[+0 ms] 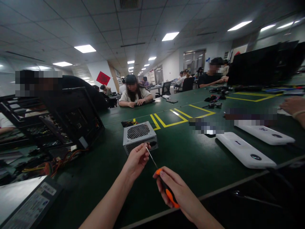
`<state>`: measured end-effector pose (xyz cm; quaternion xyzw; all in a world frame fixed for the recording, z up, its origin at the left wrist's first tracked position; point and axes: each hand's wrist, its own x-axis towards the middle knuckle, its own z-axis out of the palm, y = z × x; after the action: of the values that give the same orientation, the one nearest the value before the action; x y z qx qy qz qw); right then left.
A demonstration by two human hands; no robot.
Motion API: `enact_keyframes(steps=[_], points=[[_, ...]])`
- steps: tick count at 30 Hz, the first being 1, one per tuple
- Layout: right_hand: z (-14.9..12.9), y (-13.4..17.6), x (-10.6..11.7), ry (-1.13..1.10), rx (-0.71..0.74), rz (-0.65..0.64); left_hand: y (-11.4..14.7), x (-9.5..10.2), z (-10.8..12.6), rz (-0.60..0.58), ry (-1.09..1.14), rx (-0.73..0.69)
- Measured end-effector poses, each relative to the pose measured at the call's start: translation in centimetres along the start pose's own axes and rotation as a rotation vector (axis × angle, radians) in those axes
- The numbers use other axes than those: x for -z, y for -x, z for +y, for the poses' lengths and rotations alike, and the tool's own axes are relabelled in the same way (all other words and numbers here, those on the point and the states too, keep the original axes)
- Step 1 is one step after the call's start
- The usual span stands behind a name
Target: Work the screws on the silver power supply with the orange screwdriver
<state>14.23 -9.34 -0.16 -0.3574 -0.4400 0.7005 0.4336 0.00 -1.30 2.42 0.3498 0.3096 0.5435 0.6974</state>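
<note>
My right hand (173, 187) is wrapped around the black and orange handle of a screwdriver (169, 193), its thin metal shaft slanting up and to the left. At the tip of that shaft, my left hand (137, 159) is closed in a pinch; whatever is between the fingertips is too small to make out. Just beyond the left fingers, a grey computer power supply (140, 133) sits on the green table (133, 187), its honeycomb fan grille facing up. My left hand covers part of its near side.
An open black computer case (71, 117) stands at left, with loose cables (57, 163) and a labelled metal box (28, 203) before it. At right lie white devices (245, 149). Across the table a person (135, 92) works; another person's hand (294, 106) reaches in at the right edge.
</note>
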Motion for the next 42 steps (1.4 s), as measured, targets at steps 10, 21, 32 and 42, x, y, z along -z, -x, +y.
enact_keyframes(steps=[10,21,32,42], points=[[0.5,-0.2,0.0,0.032,0.063,0.014,0.5,-0.7,0.2,-0.031,0.064,0.018],[0.4,-0.1,-0.2,0.027,0.102,0.082,0.5,-0.8,0.0,-0.035,0.023,0.038],[-0.2,-1.0,-0.1,-0.357,-0.127,0.121,-1.0,0.0,-1.6,0.250,-0.145,0.095],[-1.3,-2.1,-0.3,-0.482,-0.250,0.116,-1.1,0.3,-1.7,0.366,-0.115,0.081]])
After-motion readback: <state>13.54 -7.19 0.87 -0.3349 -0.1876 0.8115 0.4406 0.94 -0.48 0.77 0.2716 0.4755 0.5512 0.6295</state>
